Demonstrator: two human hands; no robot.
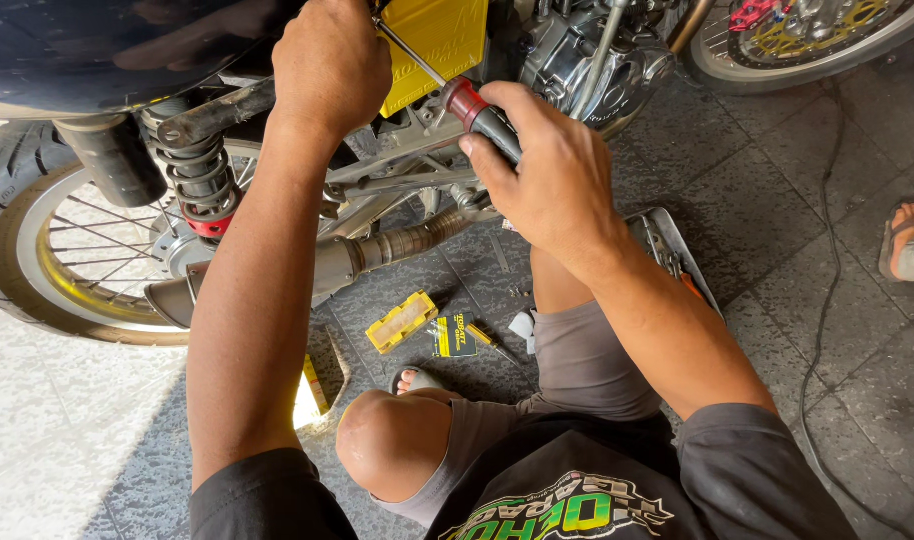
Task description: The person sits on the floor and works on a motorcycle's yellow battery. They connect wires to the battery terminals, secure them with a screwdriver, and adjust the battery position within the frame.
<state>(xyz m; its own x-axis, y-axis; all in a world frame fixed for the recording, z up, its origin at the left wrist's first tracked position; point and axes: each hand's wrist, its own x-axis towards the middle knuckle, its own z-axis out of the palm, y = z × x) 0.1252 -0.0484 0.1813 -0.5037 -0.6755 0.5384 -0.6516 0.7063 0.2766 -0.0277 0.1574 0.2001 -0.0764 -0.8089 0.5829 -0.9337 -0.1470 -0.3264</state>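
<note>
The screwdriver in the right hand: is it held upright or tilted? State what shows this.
Tilted. The right hand grips the screwdriver by its dark handle, and its shaft slants up-left toward the yellow panel beside the left hand.

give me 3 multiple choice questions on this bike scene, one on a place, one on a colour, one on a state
1. Where does the small yellow box lie?
A. on the floor under the exhaust
B. on the seat
C. in the tray

2. What colour is the panel on the bike's side?
A. blue
B. yellow
C. white

3. What is the right hand doing?
A. resting open on the knee
B. gripping a screwdriver
C. holding the cable

Answers:
1 A, it sits on the grey tiles below the exhaust.
2 B, it is bright yellow beside the left hand.
3 B, the fingers wrap the tool's black and red handle.
</note>
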